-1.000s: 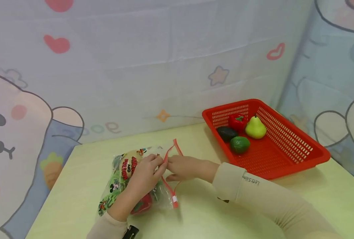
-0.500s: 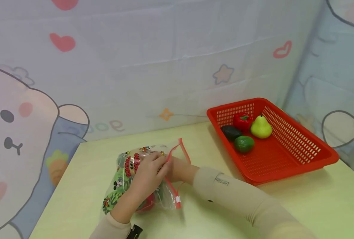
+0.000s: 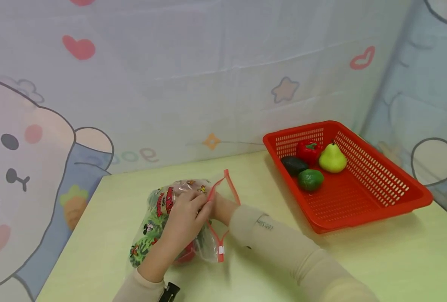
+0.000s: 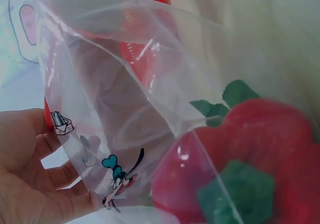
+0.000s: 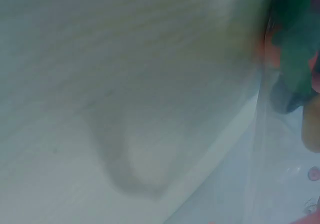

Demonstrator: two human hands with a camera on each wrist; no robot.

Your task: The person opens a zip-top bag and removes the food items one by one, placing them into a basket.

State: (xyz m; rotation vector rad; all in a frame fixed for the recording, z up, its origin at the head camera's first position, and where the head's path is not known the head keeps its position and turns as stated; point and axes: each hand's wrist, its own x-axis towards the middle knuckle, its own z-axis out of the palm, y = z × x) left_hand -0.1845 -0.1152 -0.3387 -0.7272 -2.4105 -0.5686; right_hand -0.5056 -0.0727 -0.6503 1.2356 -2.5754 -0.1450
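A clear zip bag [image 3: 209, 247] with cartoon prints and a red zip edge lies on the table in the head view, its mouth facing right. My left hand [image 3: 185, 214] grips the upper side of the mouth, thumb near the red strip. Through the mouth reaches my right hand [image 3: 222, 208]; its fingers are hidden inside the bag, so I cannot tell what they hold. A red bell pepper [image 4: 295, 126] with a green stem shows large in the left wrist view. Bumpy green produce [image 3: 142, 249] fills the bag's left end. The white slider [image 3: 221, 250] sits at the zip's near end.
To the right stands a red plastic basket [image 3: 363, 218]. It holds a red bell pepper [image 3: 307, 152], a yellow-green pear [image 3: 333, 159], a dark avocado [image 3: 293, 165] and a green avocado-like fruit [image 3: 310, 180]. A printed cloth [image 3: 193, 105] hangs behind the table.
My right hand has moved left, from the bag's mouth to deep inside it, with the sleeve now near the zip. My left hand keeps its grip on the edge.
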